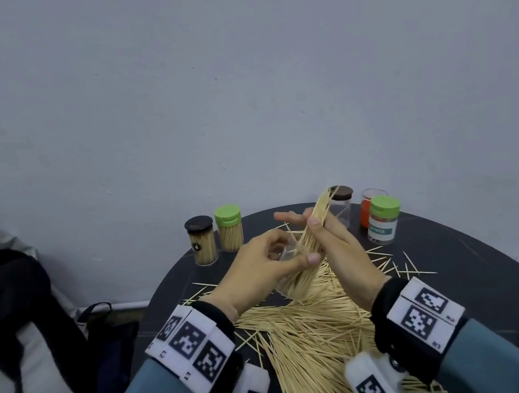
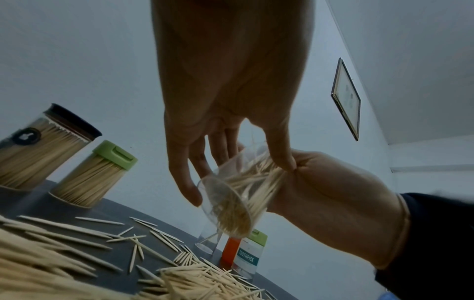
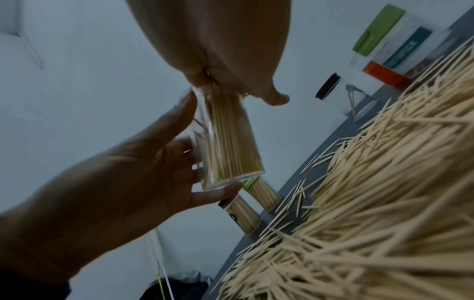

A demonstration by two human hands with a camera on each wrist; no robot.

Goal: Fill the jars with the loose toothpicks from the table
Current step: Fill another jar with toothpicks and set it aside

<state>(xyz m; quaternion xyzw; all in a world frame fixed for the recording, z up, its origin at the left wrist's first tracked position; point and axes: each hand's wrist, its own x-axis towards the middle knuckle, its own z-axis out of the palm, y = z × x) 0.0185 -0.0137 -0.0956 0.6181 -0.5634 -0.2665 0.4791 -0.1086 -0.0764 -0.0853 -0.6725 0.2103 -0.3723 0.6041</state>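
We cradle the clear jar (image 1: 292,272) in our left hand (image 1: 256,271), tilted over the table's middle; our right hand (image 1: 337,245) pinches a toothpick bundle (image 1: 314,221), its long axis running into the jar's mouth just below

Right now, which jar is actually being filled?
Look above the toothpick pile on the dark round table. The clear lidless jar is held tilted in the left hand, off the table. Its neighbours stand upright at the back.

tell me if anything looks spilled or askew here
Yes: loose toothpicks lie strewn over the dark table. The left hand holds a clear jar tilted while the right hand feeds in a bundle.
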